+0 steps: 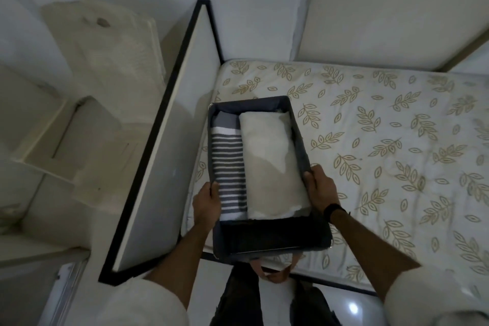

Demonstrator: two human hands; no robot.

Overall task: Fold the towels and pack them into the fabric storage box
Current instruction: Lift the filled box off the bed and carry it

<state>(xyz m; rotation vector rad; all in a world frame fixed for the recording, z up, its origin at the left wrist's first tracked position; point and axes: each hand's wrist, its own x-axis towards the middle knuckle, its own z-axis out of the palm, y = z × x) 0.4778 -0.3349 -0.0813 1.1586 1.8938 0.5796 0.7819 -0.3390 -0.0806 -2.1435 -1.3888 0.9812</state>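
A dark grey fabric storage box [300, 137] sits over the near left part of the mattress. Inside it lie two folded towels side by side: a grey-and-white striped towel [229, 167] on the left and a plain cream towel [270, 164] on the right. My left hand [206, 202] grips the box's left wall, fingers curled over the rim. My right hand [321, 189] grips the right wall the same way, a dark band on its wrist. The box's near end is dark and shows no towel.
The mattress [383, 145] with a leaf print stretches to the right. A white bed panel with a black edge [164, 145] stands on the left of the box. Pale furniture [100, 66] fills the far left. My legs and a box handle [275, 270] show below.
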